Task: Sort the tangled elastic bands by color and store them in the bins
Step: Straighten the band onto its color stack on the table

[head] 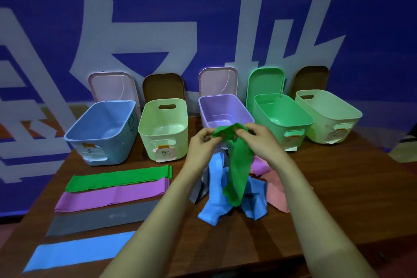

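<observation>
A green elastic band (238, 165) hangs lifted above a tangled heap of blue (214, 196), pink (276, 189), purple (259, 166) and grey (199, 189) bands. My left hand (203, 144) and my right hand (259, 140) both pinch its top end in front of the purple bin (225, 108). Flat bands lie in a row at the left: green (119, 178), purple (112, 196), grey (101, 218), blue (79, 250).
Five open bins line the back of the wooden table (327, 210): blue (101, 131), pale green (163, 128), purple, green (282, 119) and another pale green (327, 115). Their lids lean on the blue wall behind. The table's right front part is bare.
</observation>
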The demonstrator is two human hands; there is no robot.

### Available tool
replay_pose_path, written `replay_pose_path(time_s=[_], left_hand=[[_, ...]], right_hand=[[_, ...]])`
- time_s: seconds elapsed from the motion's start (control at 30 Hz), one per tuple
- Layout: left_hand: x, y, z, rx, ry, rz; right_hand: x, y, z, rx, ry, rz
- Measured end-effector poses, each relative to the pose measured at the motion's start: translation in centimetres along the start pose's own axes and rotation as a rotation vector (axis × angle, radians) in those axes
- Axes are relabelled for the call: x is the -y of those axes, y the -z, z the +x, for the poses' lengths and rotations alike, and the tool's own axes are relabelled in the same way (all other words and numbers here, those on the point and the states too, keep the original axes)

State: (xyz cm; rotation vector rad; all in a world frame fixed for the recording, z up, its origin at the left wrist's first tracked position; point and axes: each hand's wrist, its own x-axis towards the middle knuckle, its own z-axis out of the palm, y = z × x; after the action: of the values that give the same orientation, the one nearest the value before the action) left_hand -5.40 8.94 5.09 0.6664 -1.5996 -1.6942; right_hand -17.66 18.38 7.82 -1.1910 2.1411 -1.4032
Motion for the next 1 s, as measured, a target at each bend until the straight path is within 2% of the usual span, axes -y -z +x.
replay_pose_path(time_s=[0.1,0.23,0.33,0.43,0.53,0.63,0.7,0.8,0.93,1.0], left_hand=[[-0.3,1.3,0.5,-0.055,0.011,0.05],[-2.1,2.1,0.5,-0.041,0.006,0.102],[-3.9,2.5,0.2,0.051,0.115,-0.034],[-4.6,3.7,0.2,0.162,0.04,0.24],[-4.5,4.6,0.3,0.218,-0.068,0.595],[-3.7,5.1,0.4,0.22,-0.219,0.887],[-3.3,5.2,0.2,0.205,-0.258,0.792],[-3.2,5.2,-0.3,0.234,-0.122,0.431],[-3.0,5.9,0.1,0.173,-0.095,0.387],[-2.9,5.8,0.2,0.134,-0.056,0.255]], right_hand=[[-0.4,1.2,0.4,-0.036,-0.031,0.017],[0.2,2.9,0.5,0.072,0.016,0.057],[1.2,4.0,0.8,0.112,0.096,0.01],[2.5,4.9,1.2,-0.01,0.188,0.062],[2.8,5.3,1.7,-0.098,0.161,0.122],[2.2,5.0,2.2,-0.109,0.128,0.099],[1.9,4.6,2.3,-0.131,0.114,0.098],[1.4,4.3,2.4,-0.162,0.121,0.144],[0.7,3.9,2.8,-0.165,0.128,0.13],[0.7,3.7,2.9,-0.155,0.138,0.133]])
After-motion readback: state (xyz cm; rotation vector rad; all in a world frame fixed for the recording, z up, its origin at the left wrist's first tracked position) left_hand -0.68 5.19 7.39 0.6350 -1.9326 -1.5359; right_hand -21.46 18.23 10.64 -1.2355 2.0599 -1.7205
